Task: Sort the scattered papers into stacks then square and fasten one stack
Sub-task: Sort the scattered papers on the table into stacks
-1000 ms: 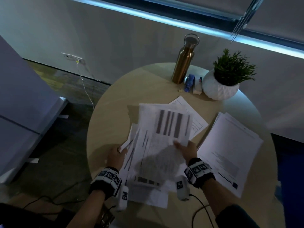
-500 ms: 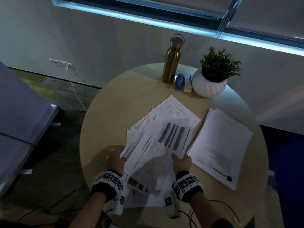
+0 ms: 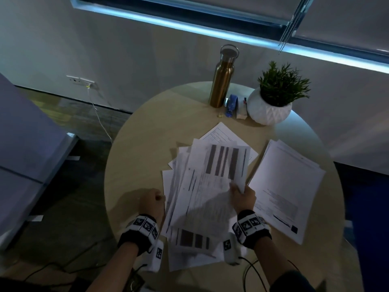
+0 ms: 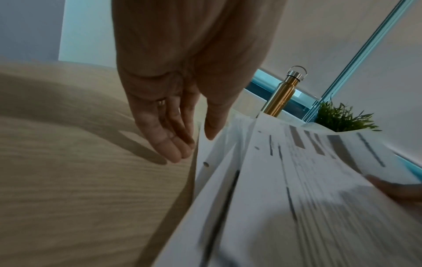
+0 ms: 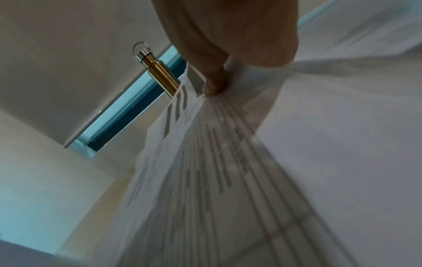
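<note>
A loose, fanned bundle of printed papers (image 3: 202, 186) lies in the middle of the round wooden table (image 3: 143, 148). My right hand (image 3: 240, 190) pinches its right edge, thumb on top, and lifts that side a little. In the right wrist view the thumb of that hand (image 5: 215, 88) presses on the papers (image 5: 228, 162); the other fingers are hidden beneath. My left hand (image 3: 152, 200) hovers just left of the bundle and holds nothing. In the left wrist view its fingers (image 4: 175, 150) hang straight beside the paper edge (image 4: 205, 162). A neater stack (image 3: 288, 186) lies to the right.
A single sheet (image 3: 223, 133) pokes out behind the bundle. At the table's far edge stand a gold bottle (image 3: 224, 81), a blue and white desk item (image 3: 231, 104), a small gold clip (image 3: 220, 115) and a potted plant (image 3: 271, 106). A cable (image 3: 250, 272) trails near my right wrist.
My left hand has let go of the bundle's left edge and moved off to the left. The right hand still pinches the papers, which have swung more upright towards the right.
</note>
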